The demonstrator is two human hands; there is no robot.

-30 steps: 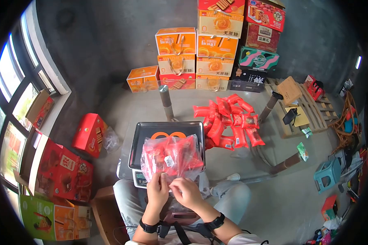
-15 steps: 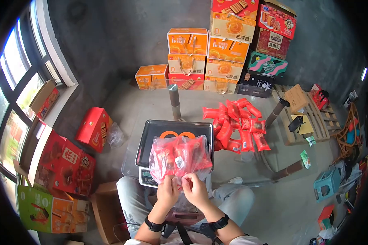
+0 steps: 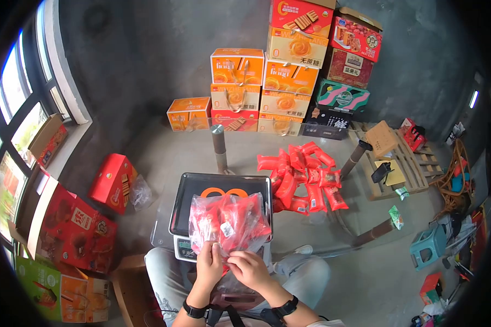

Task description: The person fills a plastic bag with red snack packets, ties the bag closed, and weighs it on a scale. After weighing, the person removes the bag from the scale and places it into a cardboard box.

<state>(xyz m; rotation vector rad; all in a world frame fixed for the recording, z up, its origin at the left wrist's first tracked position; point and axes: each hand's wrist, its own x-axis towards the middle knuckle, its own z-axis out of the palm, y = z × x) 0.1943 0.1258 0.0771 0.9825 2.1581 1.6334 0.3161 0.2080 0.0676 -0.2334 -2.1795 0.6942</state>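
Observation:
A clear plastic bag (image 3: 233, 220) full of red packets lies on the black tray (image 3: 191, 182) of a scale (image 3: 183, 252). At the bag's near end, my left hand (image 3: 209, 267) pinches the gathered plastic between thumb and fingers. Close beside it on the right, my right hand (image 3: 251, 268) is closed with its fingertips on the same plastic edge. Orange-handled scissors (image 3: 223, 192) lie on the tray behind the bag, their blades hidden. To the right, loose red packets (image 3: 305, 177) are heaped on the glass table (image 3: 245, 147).
Stacked gift cartons (image 3: 292, 76) stand against the back wall. More red cartons (image 3: 76, 220) sit on the left by the window. On the right are a wooden pallet (image 3: 403, 182), a blue stool (image 3: 428, 248) and a brown table leg (image 3: 373, 231).
The whole view has shifted slightly, so the things appear lower and further left. My right hand has dropped a little relative to my left; both stay at the bag's near end.

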